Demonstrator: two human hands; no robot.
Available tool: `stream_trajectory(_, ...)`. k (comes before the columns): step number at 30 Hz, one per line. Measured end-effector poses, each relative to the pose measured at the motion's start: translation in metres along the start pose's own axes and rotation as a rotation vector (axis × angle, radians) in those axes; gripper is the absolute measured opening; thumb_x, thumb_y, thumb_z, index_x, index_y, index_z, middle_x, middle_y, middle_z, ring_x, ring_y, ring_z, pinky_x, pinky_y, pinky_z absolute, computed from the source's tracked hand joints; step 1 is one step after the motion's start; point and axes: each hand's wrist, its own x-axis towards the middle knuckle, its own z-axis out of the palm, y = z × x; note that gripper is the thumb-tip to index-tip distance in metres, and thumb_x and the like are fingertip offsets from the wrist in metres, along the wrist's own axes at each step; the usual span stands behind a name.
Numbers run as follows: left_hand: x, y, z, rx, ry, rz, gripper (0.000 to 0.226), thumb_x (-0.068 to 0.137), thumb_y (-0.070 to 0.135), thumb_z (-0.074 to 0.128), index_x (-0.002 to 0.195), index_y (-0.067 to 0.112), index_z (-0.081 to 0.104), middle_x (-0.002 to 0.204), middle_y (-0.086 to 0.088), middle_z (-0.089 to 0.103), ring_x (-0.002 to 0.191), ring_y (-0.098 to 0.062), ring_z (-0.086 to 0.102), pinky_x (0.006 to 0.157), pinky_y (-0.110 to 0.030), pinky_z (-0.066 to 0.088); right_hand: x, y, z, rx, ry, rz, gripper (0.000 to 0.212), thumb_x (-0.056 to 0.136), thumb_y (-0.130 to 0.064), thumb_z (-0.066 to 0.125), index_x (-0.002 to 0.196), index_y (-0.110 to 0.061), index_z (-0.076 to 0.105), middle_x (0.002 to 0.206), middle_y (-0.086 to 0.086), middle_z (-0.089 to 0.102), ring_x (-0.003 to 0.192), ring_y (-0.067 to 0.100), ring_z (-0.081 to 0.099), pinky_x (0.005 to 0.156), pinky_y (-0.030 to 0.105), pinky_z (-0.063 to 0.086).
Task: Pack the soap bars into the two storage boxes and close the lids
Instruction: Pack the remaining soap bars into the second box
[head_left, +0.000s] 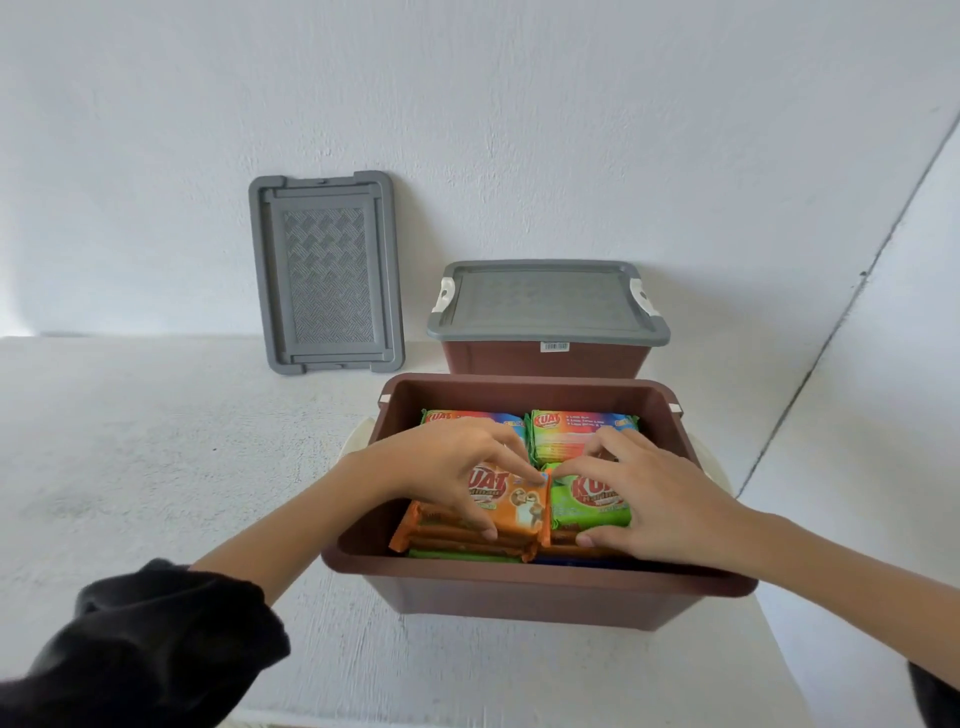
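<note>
Two hands reach into the open near box (519, 571): the left hand (447, 467) grips the orange soap bar (519, 506), and the right hand (644, 499) grips the green soap bar (592, 506) touching it, fingers covering part of both labels. Lower bars are mostly hidden. Just behind, the far box (545, 361) is closed under its grey lid (545, 301). Far left, a spare lid (327, 275) leans on the wall, with open ledge (156, 441) nearer.
</note>
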Motion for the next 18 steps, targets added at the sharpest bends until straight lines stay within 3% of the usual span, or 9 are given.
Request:
stream_trajectory(8,0.001,-0.006,0.008,0.032,0.092,0.005,0.062,0.073,0.043,0.073,0.130,0.034,0.051,0.123,0.005,0.051,0.110,-0.012,0.042,0.094,-0.034,0.040,-0.001,-0.005,0.005,-0.002,0.021,-0.028,0.056,0.087,-0.041,0.057,0.137,-0.039,0.033,0.135,-0.013,0.032,0.128,0.007,0.030,0.097,0.021,0.040)
stream_trajectory(13,0.007,-0.004,0.002,0.043,0.042,0.007,0.059,0.072,0.039,0.075,0.125,0.031,0.052,0.121,0.003,0.046,0.110,-0.012,0.038,0.091,-0.024,0.034,0.004,-0.004,0.004,0.014,0.004,-0.012,0.056,0.084,-0.040,0.062,0.134,-0.041,0.035,0.133,-0.011,0.031,0.128,0.009,0.028,0.095,0.022,0.042)
stream_trajectory(18,0.017,0.000,-0.004,0.094,-0.047,-0.048,0.064,0.069,0.042,0.077,0.121,0.023,0.047,0.119,0.001,0.046,0.109,-0.015,0.037,0.091,-0.031,0.038,0.012,-0.001,-0.003,0.058,-0.060,-0.002,0.053,0.083,-0.046,0.061,0.131,-0.040,0.040,0.132,-0.011,0.034,0.123,0.006,0.033,0.094,0.022,0.041)
